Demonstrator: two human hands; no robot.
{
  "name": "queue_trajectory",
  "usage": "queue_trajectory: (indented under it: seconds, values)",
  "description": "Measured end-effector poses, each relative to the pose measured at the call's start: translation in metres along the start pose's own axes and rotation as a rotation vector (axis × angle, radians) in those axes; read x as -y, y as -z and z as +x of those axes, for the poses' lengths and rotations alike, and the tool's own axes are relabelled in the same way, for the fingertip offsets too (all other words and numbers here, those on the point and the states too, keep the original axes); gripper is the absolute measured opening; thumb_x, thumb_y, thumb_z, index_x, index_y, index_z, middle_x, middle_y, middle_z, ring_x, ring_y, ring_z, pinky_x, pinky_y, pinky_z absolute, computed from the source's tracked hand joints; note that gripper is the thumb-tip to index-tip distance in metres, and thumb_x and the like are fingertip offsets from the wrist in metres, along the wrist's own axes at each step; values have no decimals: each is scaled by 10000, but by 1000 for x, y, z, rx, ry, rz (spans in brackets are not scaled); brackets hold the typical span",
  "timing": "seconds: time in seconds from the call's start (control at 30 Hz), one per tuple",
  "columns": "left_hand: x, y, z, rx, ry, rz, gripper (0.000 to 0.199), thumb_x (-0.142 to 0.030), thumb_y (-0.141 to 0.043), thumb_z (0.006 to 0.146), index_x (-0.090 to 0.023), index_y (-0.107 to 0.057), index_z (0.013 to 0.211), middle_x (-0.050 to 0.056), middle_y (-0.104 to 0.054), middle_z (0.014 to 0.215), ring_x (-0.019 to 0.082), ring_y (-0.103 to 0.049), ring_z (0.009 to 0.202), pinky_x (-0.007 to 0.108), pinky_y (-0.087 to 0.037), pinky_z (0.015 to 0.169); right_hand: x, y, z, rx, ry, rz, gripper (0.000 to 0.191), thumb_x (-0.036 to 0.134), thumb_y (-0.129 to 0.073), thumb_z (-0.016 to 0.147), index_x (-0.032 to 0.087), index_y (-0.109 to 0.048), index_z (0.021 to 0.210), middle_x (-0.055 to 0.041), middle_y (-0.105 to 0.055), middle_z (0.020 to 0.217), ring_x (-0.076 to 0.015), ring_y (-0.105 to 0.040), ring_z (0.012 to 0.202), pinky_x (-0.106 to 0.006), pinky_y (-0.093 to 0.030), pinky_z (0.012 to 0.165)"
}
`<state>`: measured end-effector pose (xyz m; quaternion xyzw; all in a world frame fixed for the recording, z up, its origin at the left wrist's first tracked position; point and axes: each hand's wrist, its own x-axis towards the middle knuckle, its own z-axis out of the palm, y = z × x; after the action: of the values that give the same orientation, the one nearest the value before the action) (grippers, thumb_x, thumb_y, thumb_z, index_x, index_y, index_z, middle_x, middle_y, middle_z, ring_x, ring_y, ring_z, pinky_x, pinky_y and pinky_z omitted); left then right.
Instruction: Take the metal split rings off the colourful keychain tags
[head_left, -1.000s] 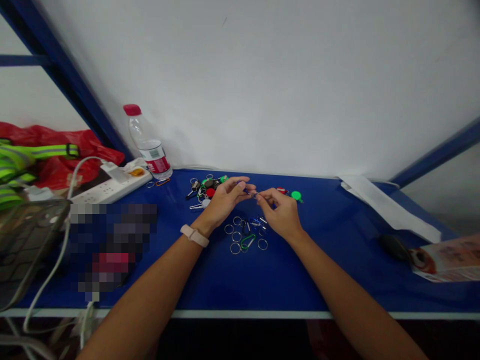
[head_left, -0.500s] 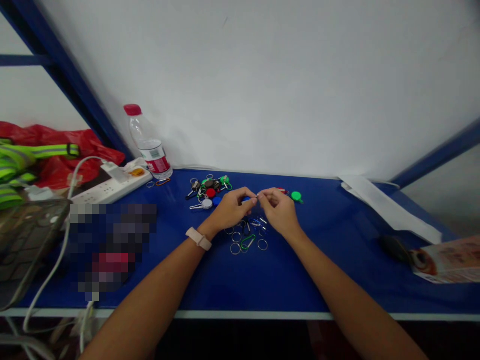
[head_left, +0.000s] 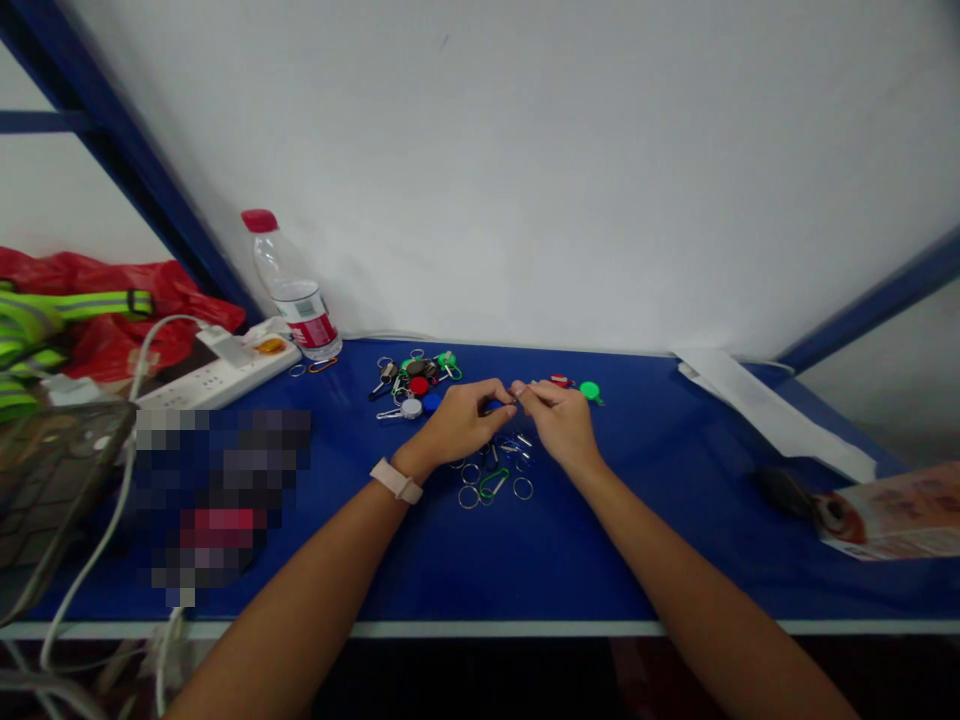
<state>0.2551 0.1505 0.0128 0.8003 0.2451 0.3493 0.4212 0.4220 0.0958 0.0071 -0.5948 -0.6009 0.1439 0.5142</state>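
Observation:
My left hand (head_left: pixel 466 420) and my right hand (head_left: pixel 559 425) meet above the desk, thumbs and forefingers pinched. What they hold between the fingertips is too small to make out; a bit of blue shows beside my left fingers. Below them lie several split rings (head_left: pixel 532 488), a green carabiner (head_left: pixel 499 483) and blue and silver clips (head_left: pixel 523 441). Left of my left hand is a pile of badge reels with clips, among them a silver reel (head_left: pixel 411 408) and a red reel (head_left: pixel 418 386). Beyond my right hand are a green reel (head_left: pixel 589 391) and a red piece (head_left: pixel 559 380).
On the blue desk (head_left: pixel 600 560) stand a water bottle (head_left: pixel 310 325) and a white power strip (head_left: pixel 217 383), left. An orange carabiner (head_left: pixel 323 366) lies by the bottle. White paper (head_left: pixel 780 415) and a dark object (head_left: pixel 784 495) are at right. A white wall (head_left: pixel 525 200) rises behind.
Both hands stay together in nearly the same place, with the fingertips shifted slightly and my right fingers bent further in. The whole view has moved a little; the desk things lie as before.

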Motion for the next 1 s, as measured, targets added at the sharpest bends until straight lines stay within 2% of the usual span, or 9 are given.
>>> queue_trajectory:
  seconds: [0.17, 0.37, 0.47, 0.57, 0.63, 0.7, 0.8, 0.87, 1.0]
  values:
    - [2, -1, 1, -54, -14, 82, 150, -311, -653, 900, -177, -676, 835, -2, -616, 684, 123, -466, 609, 281, -360, 618, 2, -8, -1, -3, -152, 247, 327, 445, -674, 860, 205, -743, 649, 24, -547, 556, -147, -491, 598, -324, -433, 705]
    - [-5, 0, 1, -67, -73, 223, 73, -191, -648, 885, -180, -679, 820, -7, -656, 726, 117, -519, 640, 274, -426, 682, 10, -13, -6, -44, -107, 264, 362, 433, -655, 868, 199, -701, 595, 22, -513, 567, -140, -445, 618, -315, -389, 682]
    - [-5, 0, -1, -79, -118, 293, 70, -175, -639, 887, -182, -698, 852, 2, -670, 750, 126, -542, 660, 283, -437, 692, 11, -11, -7, 2, -25, 142, 371, 423, -610, 907, 194, -737, 645, 4, -531, 598, -149, -459, 625, -304, -363, 624]
    - [-4, 0, -2, -90, -125, 355, 91, -149, -623, 885, -176, -705, 858, 12, -674, 757, 135, -559, 679, 290, -436, 693, 9, -7, -6, -1, 89, -74, 319, 385, -582, 937, 169, -806, 864, -14, -579, 641, -154, -480, 601, -304, -373, 599]
    - [-2, 1, -2, -102, -112, 365, 76, -158, -632, 882, -170, -701, 853, 18, -681, 769, 136, -570, 687, 292, -437, 691, 6, -4, -6, -54, 175, -227, 313, 363, -598, 942, 141, -796, 1039, -24, -618, 662, -164, -515, 603, -317, -411, 637]
    - [-1, 2, -1, -117, -103, 368, 63, -190, -650, 886, -168, -700, 855, 24, -692, 788, 140, -585, 698, 298, -443, 697, 4, 0, -5, -94, 271, -368, 309, 344, -603, 956, 131, -780, 1093, -45, -667, 697, -187, -572, 653, -343, -439, 715]
    - [-1, 3, -1, -122, -107, 383, 56, -203, -661, 887, -170, -701, 866, 33, -714, 825, 151, -615, 738, 312, -464, 734, 3, 4, -5, -74, 381, -525, 297, 306, -543, 1002, 149, -794, 1026, -86, -724, 784, -213, -627, 743, -374, -431, 798]
    - [-1, 3, -1, -106, -117, 397, 42, -182, -663, 884, -172, -703, 879, 36, -721, 843, 159, -632, 768, 317, -477, 757, 5, 4, -6, -48, 381, -551, 315, 291, -513, 1016, 165, -799, 982, -87, -721, 791, -213, -627, 743, -375, -423, 801]
    - [-1, 0, -4, -8, -119, 490, 69, -154, -643, 893, -164, -711, 889, 49, -703, 817, 176, -641, 773, 317, -494, 747, 10, 0, -7, 6, 249, -305, 374, 334, -524, 1007, 190, -768, 763, -32, -626, 652, -174, -570, 644, -320, -412, 679]
